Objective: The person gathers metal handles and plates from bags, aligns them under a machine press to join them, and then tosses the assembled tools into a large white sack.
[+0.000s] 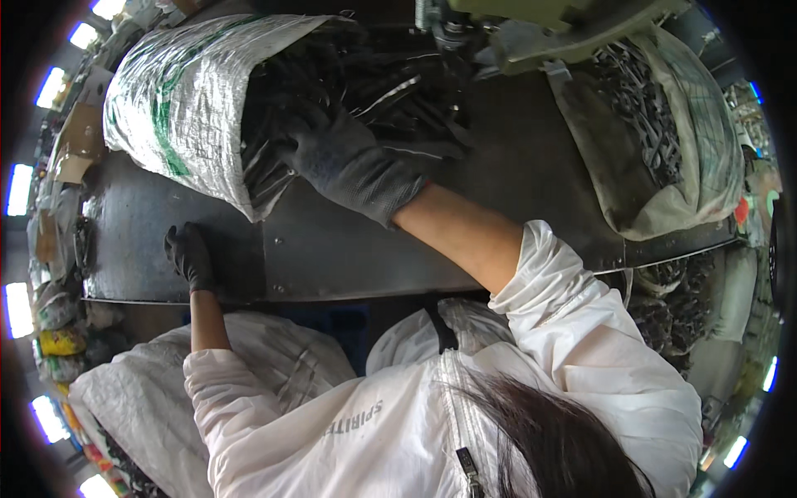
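My right hand [344, 158], in a dark grey knit glove, reaches across to the mouth of a white woven sack [178, 100] with green stripes that lies on its side. Its fingers are in among dark, thin strips [415, 108] spilling from the sack. The fingertips blend into the dark pile, so their grip cannot be made out. Gloved likewise, my left hand [189, 256] is low over the dark metal table [349, 249], near its front edge and below the sack. Its fingers look curled, and I see nothing in them.
At the right of the table, another whitish sack [697, 149] stands open, holding grey strips [652, 124]. A pale green machine part [573, 37] overhangs the far side. Large white sacks [141, 382] are below the front edge. A cardboard box [79, 141] is at the far left.
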The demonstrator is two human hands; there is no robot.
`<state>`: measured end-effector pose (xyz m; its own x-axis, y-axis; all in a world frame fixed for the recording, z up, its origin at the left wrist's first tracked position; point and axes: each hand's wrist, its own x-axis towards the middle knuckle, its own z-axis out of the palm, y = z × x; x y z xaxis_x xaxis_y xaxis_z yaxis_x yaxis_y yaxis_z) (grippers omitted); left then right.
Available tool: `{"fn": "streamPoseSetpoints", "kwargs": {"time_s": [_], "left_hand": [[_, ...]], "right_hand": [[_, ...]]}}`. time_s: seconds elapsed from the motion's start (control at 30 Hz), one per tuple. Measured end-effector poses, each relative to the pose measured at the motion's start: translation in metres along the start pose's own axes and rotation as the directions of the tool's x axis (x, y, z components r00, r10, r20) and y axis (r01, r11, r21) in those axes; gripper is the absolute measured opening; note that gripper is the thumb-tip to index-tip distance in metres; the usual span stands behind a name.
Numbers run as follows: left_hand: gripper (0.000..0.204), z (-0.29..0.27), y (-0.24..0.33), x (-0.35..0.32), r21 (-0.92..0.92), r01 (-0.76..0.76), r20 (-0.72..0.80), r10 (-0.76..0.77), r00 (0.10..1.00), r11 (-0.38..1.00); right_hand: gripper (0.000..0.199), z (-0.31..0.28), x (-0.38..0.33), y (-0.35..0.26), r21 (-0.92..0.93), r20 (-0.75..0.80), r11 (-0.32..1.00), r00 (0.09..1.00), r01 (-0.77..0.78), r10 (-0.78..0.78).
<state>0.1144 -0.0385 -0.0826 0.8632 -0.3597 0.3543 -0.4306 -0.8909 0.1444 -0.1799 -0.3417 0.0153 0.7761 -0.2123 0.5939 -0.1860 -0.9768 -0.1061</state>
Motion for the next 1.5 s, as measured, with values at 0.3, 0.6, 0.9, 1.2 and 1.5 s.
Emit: {"fn": "streamPoseSetpoints", "kwargs": {"time_s": [0.3, 0.6, 0.9, 1.2, 1.5], "left_hand": [[0.055, -0.091, 0.319, -0.179, -0.358, -0.818, -0.210, 0.815, 0.541, 0.451], [0.047, -0.040, 0.463, -0.131, -0.147, -0.912, -0.199, 0.891, 0.407, 0.384], [0.044, -0.006, 0.463, -0.051, 0.057, -0.872, -0.197, 0.862, 0.468, 0.487], [0.038, -0.058, 0.454, -0.082, -0.149, -0.878, -0.113, 0.874, 0.472, 0.455], [0.043, -0.054, 0.437, -0.132, -0.522, -0.742, 0.081, 0.891, 0.447, 0.420]], "right_hand": [[0.021, -0.070, -0.051, 0.069, 0.145, 0.232, 0.956, 0.948, -0.256, 0.219], [0.036, -0.247, -0.234, 0.247, -0.292, -0.322, 0.775, 0.821, -0.560, 0.472], [0.041, -0.290, -0.338, 0.531, -0.865, -0.011, 0.299, 0.611, -0.403, 0.791], [0.028, -0.290, -0.291, 0.438, -0.667, 0.052, 0.485, 0.613, -0.566, 0.788], [0.037, -0.217, -0.257, 0.313, -0.653, 0.341, 0.737, 0.800, -0.178, 0.495]]}}
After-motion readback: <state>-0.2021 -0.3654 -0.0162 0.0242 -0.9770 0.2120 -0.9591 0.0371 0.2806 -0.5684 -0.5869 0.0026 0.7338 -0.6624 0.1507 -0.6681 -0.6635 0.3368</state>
